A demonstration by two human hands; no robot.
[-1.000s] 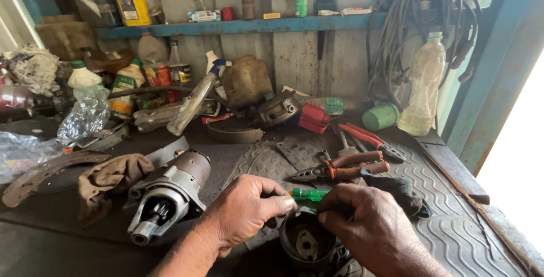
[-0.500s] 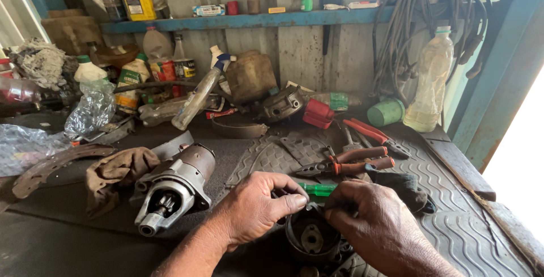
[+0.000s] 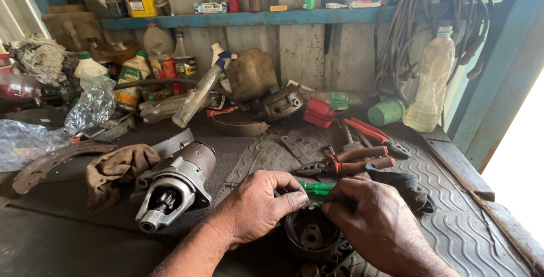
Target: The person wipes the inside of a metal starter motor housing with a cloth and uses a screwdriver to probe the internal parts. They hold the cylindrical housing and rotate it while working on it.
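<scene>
Fingers of the left hand (image 3: 258,206) and right hand (image 3: 374,226) close on a green-handled screwdriver (image 3: 316,187) above a round black cup-shaped part (image 3: 311,235); starter motor (image 3: 173,183) lies just left.

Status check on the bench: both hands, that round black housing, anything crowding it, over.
Left hand and right hand both on green-handled screwdriver, above round black housing. Starter motor lies left, apart. Pliers just behind.

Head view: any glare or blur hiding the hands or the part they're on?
Head view: daylight blows out the lower right edge; left hand, right hand and dark round housing stay sharp and evenly lit; housing's inside is shadowed; shelf is slightly soft.
</scene>
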